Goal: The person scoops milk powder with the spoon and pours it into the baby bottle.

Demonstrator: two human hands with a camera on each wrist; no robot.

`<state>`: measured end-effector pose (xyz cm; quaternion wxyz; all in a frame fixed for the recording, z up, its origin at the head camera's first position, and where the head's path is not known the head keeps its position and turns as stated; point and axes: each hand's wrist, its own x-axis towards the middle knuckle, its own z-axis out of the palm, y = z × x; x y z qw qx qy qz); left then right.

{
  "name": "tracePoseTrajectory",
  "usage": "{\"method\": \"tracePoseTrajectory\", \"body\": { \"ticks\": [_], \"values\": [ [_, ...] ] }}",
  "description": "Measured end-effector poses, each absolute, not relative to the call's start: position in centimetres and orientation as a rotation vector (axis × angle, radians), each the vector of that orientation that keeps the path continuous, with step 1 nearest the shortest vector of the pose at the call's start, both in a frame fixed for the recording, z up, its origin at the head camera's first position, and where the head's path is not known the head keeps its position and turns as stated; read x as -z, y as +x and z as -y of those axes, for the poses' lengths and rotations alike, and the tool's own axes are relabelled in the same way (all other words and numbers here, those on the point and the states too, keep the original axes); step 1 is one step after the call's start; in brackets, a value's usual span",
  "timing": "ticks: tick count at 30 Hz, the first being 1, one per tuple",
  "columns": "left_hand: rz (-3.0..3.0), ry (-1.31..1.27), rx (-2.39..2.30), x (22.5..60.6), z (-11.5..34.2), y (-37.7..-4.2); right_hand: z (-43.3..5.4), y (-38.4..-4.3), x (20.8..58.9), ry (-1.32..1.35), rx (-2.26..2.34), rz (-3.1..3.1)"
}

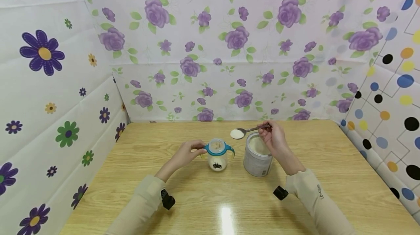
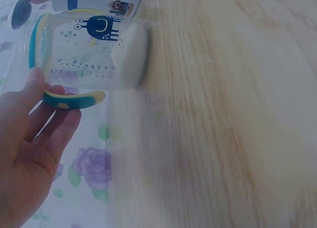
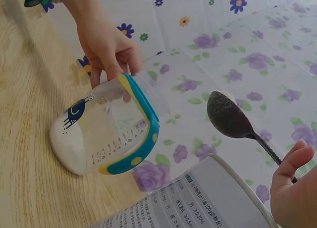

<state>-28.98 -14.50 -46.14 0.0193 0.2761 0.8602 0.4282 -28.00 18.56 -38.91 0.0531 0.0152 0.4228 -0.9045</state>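
A clear baby bottle [image 1: 217, 162] with a blue collar and two side handles stands upright on the table. White powder [image 2: 132, 55] lies in its bottom. My left hand [image 1: 187, 153] grips it by the collar and the near handle [image 2: 74, 100]. In my right hand [image 1: 275, 139] is a dark spoon [image 1: 252, 130], held by its handle. Heaped white powder [image 1: 236, 134] fills the spoon's bowl, which is in the air between the bottle and an open can [image 1: 257, 165]. Pale powder shows inside the can, just right of the bottle; the right wrist view sees the spoon's underside [image 3: 229, 115].
The wooden table [image 1: 197, 205] extends around the bottle and can. Behind it hangs a floral sheet [image 1: 210, 45], with patterned sheets at both sides. A black wrist camera [image 1: 168, 200] sits at the left cuff, another camera [image 1: 280, 192] at the right.
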Motion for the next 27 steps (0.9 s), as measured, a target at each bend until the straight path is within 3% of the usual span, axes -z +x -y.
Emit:
{"method": "tracePoseTrajectory", "body": {
  "ticks": [27],
  "values": [
    [-2.663, 0.886, -1.334, 46.0, 14.6, -29.0, -17.4, -28.0, 39.1, 0.032, 2.693, -1.331]
  ]
}}
